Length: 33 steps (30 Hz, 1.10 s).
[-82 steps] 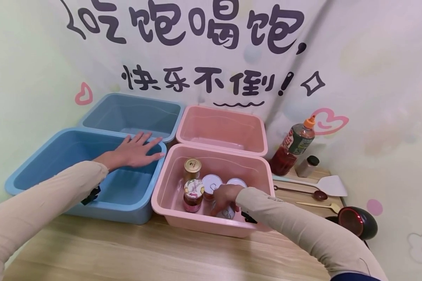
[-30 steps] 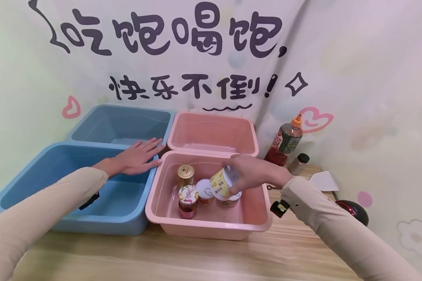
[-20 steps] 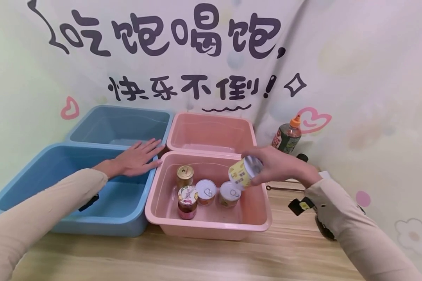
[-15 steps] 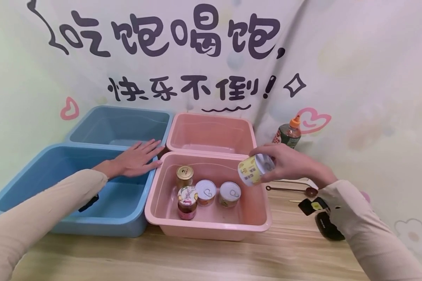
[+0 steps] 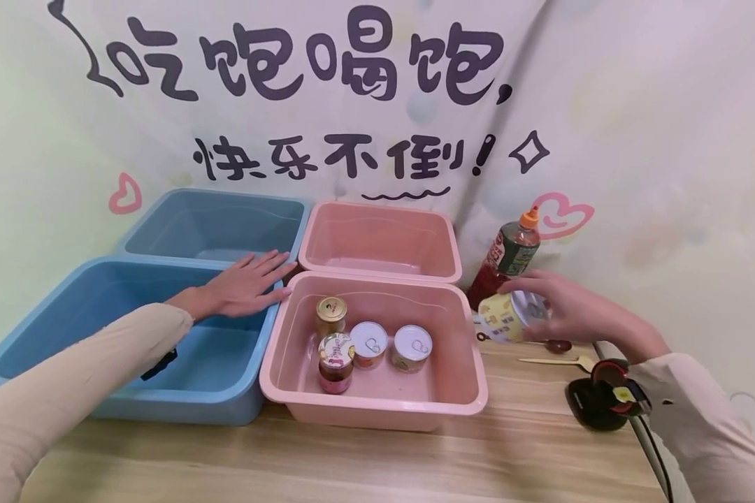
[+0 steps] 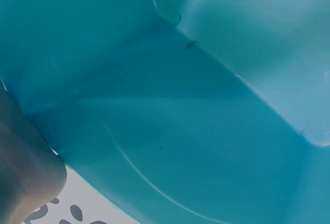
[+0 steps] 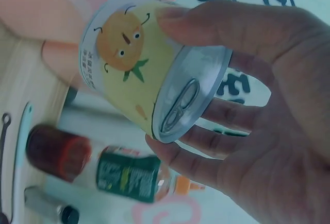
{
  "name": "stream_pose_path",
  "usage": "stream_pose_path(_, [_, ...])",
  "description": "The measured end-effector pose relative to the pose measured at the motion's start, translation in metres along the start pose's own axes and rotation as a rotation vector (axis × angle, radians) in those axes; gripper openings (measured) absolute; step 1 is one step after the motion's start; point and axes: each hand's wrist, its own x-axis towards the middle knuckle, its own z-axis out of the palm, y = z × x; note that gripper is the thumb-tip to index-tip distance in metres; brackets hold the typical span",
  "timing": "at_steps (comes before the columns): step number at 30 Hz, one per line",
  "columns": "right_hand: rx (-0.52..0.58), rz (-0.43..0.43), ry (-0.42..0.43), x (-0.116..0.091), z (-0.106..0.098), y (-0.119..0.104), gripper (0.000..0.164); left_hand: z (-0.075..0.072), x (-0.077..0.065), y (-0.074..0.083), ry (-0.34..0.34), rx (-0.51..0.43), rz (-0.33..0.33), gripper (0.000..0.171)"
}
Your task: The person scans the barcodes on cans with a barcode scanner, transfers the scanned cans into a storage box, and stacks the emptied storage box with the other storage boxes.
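Note:
My right hand (image 5: 572,307) grips a yellow-labelled pull-tab can (image 5: 506,318), held tilted above the table just right of the front pink bin (image 5: 384,405). In the right wrist view thumb and fingers curl round the can (image 7: 129,59), its ring-pull lid towards the palm. Inside that bin stand two white-lidded cans, a left one (image 5: 369,342) and a right one (image 5: 412,347), a gold-lidded can (image 5: 331,314) and a jar (image 5: 336,363) with a patterned lid. My left hand (image 5: 245,285) lies with spread, straight fingers on the rim of the front blue bin (image 5: 176,398).
Behind stand a grey-blue bin (image 5: 217,216) and another pink bin (image 5: 380,237). Right of the bins are a sauce bottle (image 5: 509,251) with an orange cap, a dark red spoon (image 5: 558,346), a pale yellow utensil (image 5: 560,361) and a black device (image 5: 594,405).
My right hand lifted the yellow can out of the front pink bin and carried it right, past the rim. The left hand stayed on the blue rim.

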Motion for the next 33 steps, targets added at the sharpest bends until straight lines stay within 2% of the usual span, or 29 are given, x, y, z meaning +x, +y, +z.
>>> stream_pose_path(6, [0.048,0.057,-0.005,-0.027,0.005,0.022,0.062,-0.002,0.001,0.003,0.002,0.02,-0.002,0.07])
stream_pose_path(12, [-0.01,0.043,0.03,-0.048,0.017,0.044,0.064,-0.001,0.002,0.003,0.013,-0.004,0.007,0.071])
stream_pose_path(19, [-0.01,0.149,-0.045,-0.068,0.035,0.066,0.066,0.003,0.003,0.0,0.028,-0.011,0.009,0.071])
stream_pose_path(22, [-0.022,0.161,-0.056,-0.074,0.043,0.073,0.067,0.003,0.002,0.0,0.031,-0.017,0.009,0.071])
stream_pose_path(33, [0.022,0.127,-0.033,-0.089,0.061,0.093,0.07,0.007,0.001,-0.002,0.061,-0.017,0.004,0.068])
